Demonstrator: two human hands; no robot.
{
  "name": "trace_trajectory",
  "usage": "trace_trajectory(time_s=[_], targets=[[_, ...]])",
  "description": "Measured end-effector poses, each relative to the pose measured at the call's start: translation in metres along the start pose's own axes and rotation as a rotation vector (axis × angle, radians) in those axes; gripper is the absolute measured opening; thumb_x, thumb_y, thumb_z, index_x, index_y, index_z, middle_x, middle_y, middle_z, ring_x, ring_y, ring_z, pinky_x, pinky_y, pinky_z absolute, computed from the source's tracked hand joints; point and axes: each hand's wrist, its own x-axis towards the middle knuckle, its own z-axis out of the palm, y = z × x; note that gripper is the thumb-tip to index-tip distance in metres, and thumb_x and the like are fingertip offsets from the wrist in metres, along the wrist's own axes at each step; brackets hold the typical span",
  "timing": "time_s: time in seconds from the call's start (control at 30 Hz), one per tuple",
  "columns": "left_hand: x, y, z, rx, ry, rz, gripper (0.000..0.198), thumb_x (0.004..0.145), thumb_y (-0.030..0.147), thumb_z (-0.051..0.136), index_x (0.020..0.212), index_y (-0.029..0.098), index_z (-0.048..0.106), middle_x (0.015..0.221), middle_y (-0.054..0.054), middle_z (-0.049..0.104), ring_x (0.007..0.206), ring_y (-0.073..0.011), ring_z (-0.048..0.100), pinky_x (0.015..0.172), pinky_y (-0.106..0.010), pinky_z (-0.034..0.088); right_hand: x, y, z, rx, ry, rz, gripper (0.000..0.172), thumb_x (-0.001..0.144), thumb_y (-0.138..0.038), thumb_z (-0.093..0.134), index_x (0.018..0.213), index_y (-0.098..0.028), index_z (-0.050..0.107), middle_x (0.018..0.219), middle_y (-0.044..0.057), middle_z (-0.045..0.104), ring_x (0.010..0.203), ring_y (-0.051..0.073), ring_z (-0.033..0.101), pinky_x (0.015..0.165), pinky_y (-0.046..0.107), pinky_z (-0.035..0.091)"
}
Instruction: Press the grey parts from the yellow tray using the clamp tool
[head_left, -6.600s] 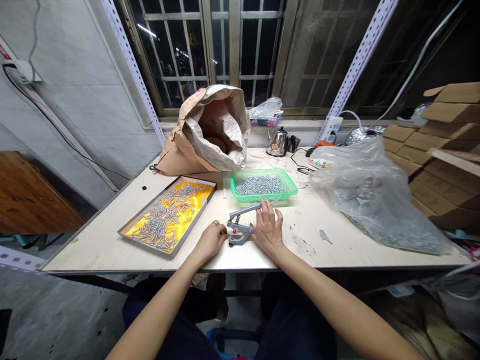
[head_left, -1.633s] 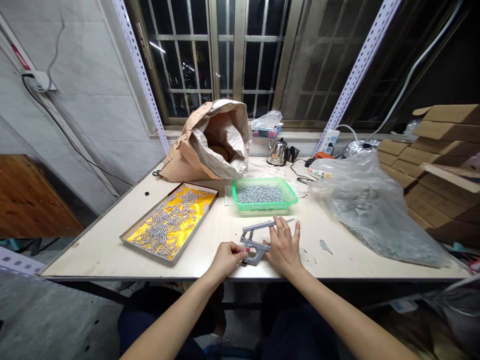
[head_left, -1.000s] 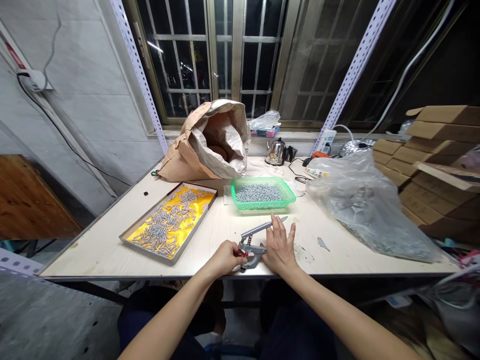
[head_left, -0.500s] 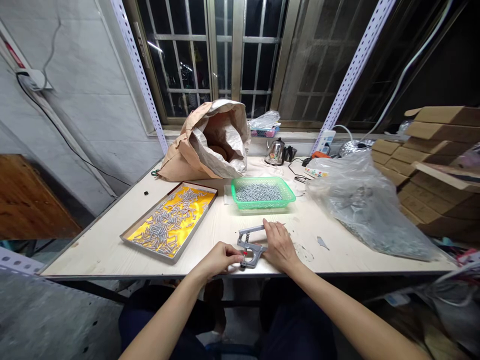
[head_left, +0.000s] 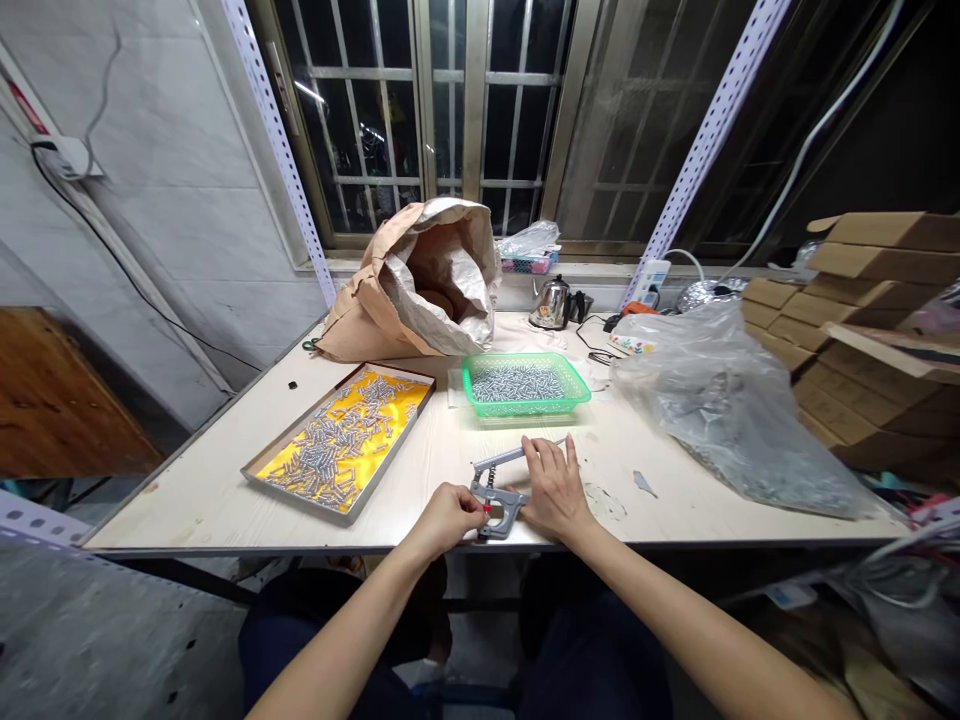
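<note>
A grey metal hand-press plier with a coil spring lies near the table's front edge. My right hand grips its handles from the right, fingers over the upper one. My left hand is closed in a pinch at the plier's jaw, beside a small red part. What those fingertips hold is too small to make out. Beyond the plier stands a green plastic basket full of small silvery metal pieces. To the left, a shallow tray with a yellow bottom carries similar pieces, scattered.
A large brown paper sack lies behind the tray, its mouth facing me. A metal kettle stands near the window. At right are a clear plastic bag and stacked cardboard boxes. A small grey scrap lies right of my hand.
The plier has shifted slightly left with both hands on it. A finger of my right hand now reaches out along the end of the upper handle.
</note>
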Motion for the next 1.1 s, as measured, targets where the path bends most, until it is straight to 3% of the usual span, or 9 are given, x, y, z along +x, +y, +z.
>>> trace_trajectory(time_s=[0.13, 0.23, 0.37, 0.53, 0.63, 0.73, 0.87, 1.0, 1.1], targets=[[-0.002, -0.002, -0.004, 0.0, -0.018, -0.016, 0.019, 0.06, 0.028, 0.065, 0.051, 0.012, 0.063, 0.045, 0.002, 0.05, 0.046, -0.0088, 0.039, 0.05, -0.023, 0.027, 0.001, 0.001, -0.002, 0.005, -0.024, 0.005, 0.064, 0.078, -0.042, 0.052, 0.128, -0.004, 0.042, 0.112, 0.018, 0.056, 0.107, 0.029, 0.045, 0.104, 0.05, 0.025], [0.0, -0.009, -0.008, -0.079, 0.023, 0.031, 0.031, 0.065, 0.04, 0.067, 0.073, 0.01, 0.071, 0.06, -0.002, 0.062, 0.053, -0.011, 0.047, 0.053, -0.022, 0.032, 0.003, 0.005, -0.002, -0.024, -0.204, 0.026, 0.046, 0.078, -0.035, 0.052, 0.114, -0.007, 0.053, 0.098, 0.015, 0.06, 0.093, 0.027, 0.051, 0.083, 0.038, 0.04], [0.003, -0.022, -0.013, -0.149, 0.224, 0.043, 0.045, 0.069, 0.052, 0.063, 0.083, 0.01, 0.07, 0.065, -0.004, 0.064, 0.054, -0.0114, 0.049, 0.051, -0.022, 0.034, 0.011, 0.011, 0.005, -0.042, -0.387, 0.004, 0.019, 0.077, -0.023, 0.05, 0.09, -0.013, 0.059, 0.086, 0.012, 0.063, 0.083, 0.022, 0.056, 0.065, 0.028, 0.038], [0.004, -0.027, -0.013, -0.215, 0.334, 0.044, 0.053, 0.07, 0.061, 0.058, 0.079, 0.01, 0.069, 0.062, -0.003, 0.06, 0.05, -0.0102, 0.048, 0.047, -0.021, 0.034, 0.028, 0.012, 0.019, -0.021, -0.448, -0.034, 0.015, 0.08, -0.026, 0.049, 0.084, -0.015, 0.059, 0.076, 0.009, 0.065, 0.066, 0.018, 0.058, 0.056, 0.026, 0.034], [0.006, -0.023, -0.011, -0.295, 0.326, 0.005, 0.057, 0.066, 0.064, 0.059, 0.076, 0.009, 0.068, 0.06, -0.003, 0.06, 0.047, -0.0096, 0.047, 0.045, -0.021, 0.034, 0.036, 0.007, 0.018, -0.016, -0.424, -0.032, 0.016, 0.08, -0.028, 0.051, 0.085, -0.015, 0.059, 0.077, 0.009, 0.064, 0.069, 0.019, 0.057, 0.059, 0.026, 0.035], [0.008, -0.015, -0.008, -0.407, 0.23, -0.093, 0.055, 0.06, 0.063, 0.064, 0.07, 0.009, 0.067, 0.059, -0.005, 0.061, 0.046, -0.0101, 0.048, 0.044, -0.022, 0.034, 0.042, 0.001, 0.008, -0.019, -0.339, -0.004, 0.025, 0.08, -0.034, 0.052, 0.095, -0.015, 0.056, 0.088, 0.011, 0.062, 0.083, 0.023, 0.055, 0.068, 0.03, 0.038], [0.008, -0.001, -0.005, -0.453, 0.173, -0.103, 0.035, 0.054, 0.043, 0.073, 0.061, 0.009, 0.067, 0.051, -0.002, 0.057, 0.045, -0.008, 0.046, 0.046, -0.02, 0.032, 0.044, -0.004, -0.002, -0.018, -0.237, 0.029, 0.029, 0.077, -0.041, 0.055, 0.09, -0.016, 0.057, 0.101, 0.013, 0.059, 0.096, 0.026, 0.049, 0.083, 0.037, 0.036], [0.007, 0.001, -0.004, -0.412, 0.215, -0.089, 0.027, 0.052, 0.036, 0.074, 0.052, 0.01, 0.065, 0.044, 0.0, 0.052, 0.042, -0.0073, 0.042, 0.045, -0.021, 0.031, 0.038, -0.006, -0.006, 0.024, -0.027, 0.035, 0.037, 0.073, -0.037, 0.059, 0.101, -0.012, 0.059, 0.121, 0.017, 0.052, 0.114, 0.029, 0.04, 0.101, 0.043, 0.027], [0.01, -0.007, -0.01, -0.445, 0.391, -0.065, 0.027, 0.053, 0.036, 0.073, 0.056, 0.01, 0.067, 0.049, -0.002, 0.058, 0.046, -0.009, 0.046, 0.048, -0.022, 0.034, 0.028, -0.003, -0.007, 0.005, 0.021, 0.095, 0.045, 0.073, -0.032, 0.058, 0.111, -0.01, 0.055, 0.126, 0.018, 0.049, 0.122, 0.03, 0.035, 0.108, 0.047, 0.017]])
